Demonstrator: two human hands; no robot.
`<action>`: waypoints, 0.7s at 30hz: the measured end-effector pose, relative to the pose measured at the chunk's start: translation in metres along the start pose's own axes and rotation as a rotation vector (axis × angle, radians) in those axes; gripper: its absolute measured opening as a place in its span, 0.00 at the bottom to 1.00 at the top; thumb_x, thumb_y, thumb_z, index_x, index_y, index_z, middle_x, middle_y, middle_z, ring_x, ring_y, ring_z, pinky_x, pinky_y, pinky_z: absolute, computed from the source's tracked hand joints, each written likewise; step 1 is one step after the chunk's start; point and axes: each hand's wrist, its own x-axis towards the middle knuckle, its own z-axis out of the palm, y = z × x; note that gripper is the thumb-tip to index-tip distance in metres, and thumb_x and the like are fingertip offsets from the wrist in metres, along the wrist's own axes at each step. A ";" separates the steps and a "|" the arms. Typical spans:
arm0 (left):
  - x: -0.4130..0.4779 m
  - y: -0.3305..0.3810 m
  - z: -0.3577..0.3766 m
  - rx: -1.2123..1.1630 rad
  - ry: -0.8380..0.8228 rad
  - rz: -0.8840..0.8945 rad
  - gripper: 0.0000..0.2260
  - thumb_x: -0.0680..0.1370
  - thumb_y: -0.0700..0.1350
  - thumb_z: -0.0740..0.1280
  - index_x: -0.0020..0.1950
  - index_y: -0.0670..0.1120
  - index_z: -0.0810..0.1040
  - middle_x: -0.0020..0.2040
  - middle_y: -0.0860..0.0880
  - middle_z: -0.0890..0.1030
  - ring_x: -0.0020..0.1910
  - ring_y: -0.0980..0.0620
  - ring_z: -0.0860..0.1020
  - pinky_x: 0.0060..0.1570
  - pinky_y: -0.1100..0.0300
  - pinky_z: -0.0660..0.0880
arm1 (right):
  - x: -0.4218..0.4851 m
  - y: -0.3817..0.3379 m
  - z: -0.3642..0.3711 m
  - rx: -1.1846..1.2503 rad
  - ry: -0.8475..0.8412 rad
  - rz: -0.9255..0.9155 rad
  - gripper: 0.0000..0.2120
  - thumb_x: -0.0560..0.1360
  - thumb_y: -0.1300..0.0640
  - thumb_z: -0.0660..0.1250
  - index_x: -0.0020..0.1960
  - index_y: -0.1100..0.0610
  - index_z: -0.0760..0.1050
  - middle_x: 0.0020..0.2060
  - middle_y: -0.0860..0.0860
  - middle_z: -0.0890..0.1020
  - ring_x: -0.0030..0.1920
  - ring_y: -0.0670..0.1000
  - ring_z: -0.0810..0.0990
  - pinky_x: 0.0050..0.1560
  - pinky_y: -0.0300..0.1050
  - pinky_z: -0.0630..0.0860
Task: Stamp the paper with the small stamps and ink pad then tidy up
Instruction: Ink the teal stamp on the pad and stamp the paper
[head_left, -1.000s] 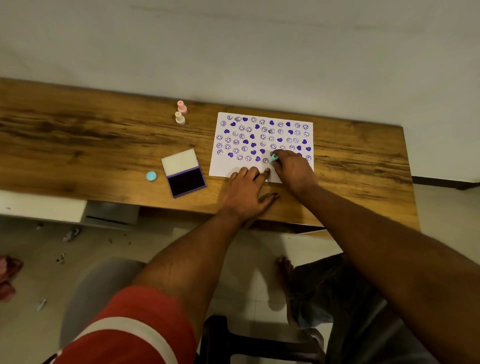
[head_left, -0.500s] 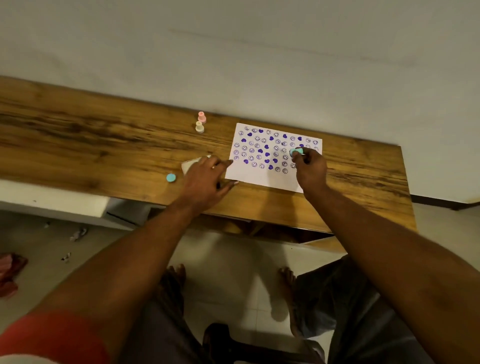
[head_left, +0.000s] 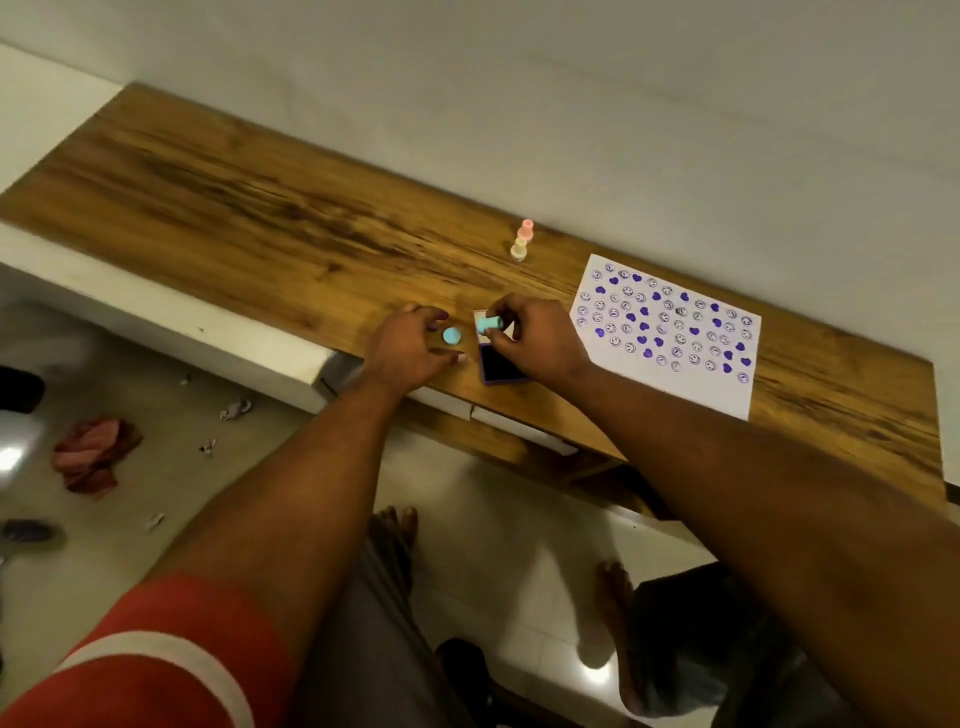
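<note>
1. The right hand (head_left: 535, 338) pinches the teal stamp (head_left: 489, 323) between thumb and fingertips and holds it lying sideways just above the open ink pad (head_left: 496, 364).
2. The left hand (head_left: 410, 345) sits just beside it, fingers loosely curved on either side of the round teal cap (head_left: 451, 335), which lies flat on the table (head_left: 260, 218). There looks to be a gap on both sides, so it's not gripped yet.
3. The paper (head_left: 670, 332) is off to the right, packed with purple hearts and smileys. The stamping looks done, so this is probably the capping part of the tidy-up.
4. The pink stamp (head_left: 527, 228) and cream stamp (head_left: 518, 249) stand upright near the wall, touching or nearly so.
5. What could go sideways:
   - The cap is tiny and slick-looking. A sloppy pinch could flick it, and it sits near the front edge, so it'd end up on the floor.
   - The stamp's inked face can't be made out here. If it's still wet, brushing a finger or the wood leaves a purple mark.
   - The pad is wide open right under the right wrist. If the wrist dips, ink goes on skin and could later smear onto the paper.
   - The pad also sits close to the front edge, so a nudge while fumbling could tip it off.
</note>
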 end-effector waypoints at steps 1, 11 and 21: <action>0.002 0.000 0.001 -0.002 0.004 0.012 0.30 0.69 0.57 0.82 0.68 0.50 0.81 0.62 0.50 0.80 0.58 0.49 0.80 0.54 0.57 0.74 | 0.005 -0.006 0.006 -0.024 -0.023 -0.014 0.13 0.76 0.51 0.72 0.59 0.51 0.82 0.50 0.46 0.85 0.42 0.42 0.76 0.39 0.32 0.70; 0.017 -0.004 0.004 -0.010 -0.007 -0.003 0.22 0.70 0.57 0.81 0.60 0.51 0.84 0.55 0.52 0.81 0.51 0.52 0.79 0.45 0.58 0.71 | 0.033 -0.012 0.026 -0.219 -0.117 -0.066 0.15 0.77 0.46 0.70 0.61 0.48 0.81 0.51 0.47 0.85 0.49 0.49 0.82 0.44 0.41 0.71; 0.024 -0.004 0.005 -0.068 -0.075 -0.101 0.19 0.69 0.52 0.83 0.57 0.51 0.85 0.48 0.56 0.81 0.48 0.55 0.80 0.44 0.59 0.74 | 0.038 -0.009 0.035 -0.248 -0.176 -0.129 0.14 0.78 0.48 0.68 0.61 0.51 0.81 0.51 0.50 0.85 0.49 0.51 0.81 0.43 0.42 0.71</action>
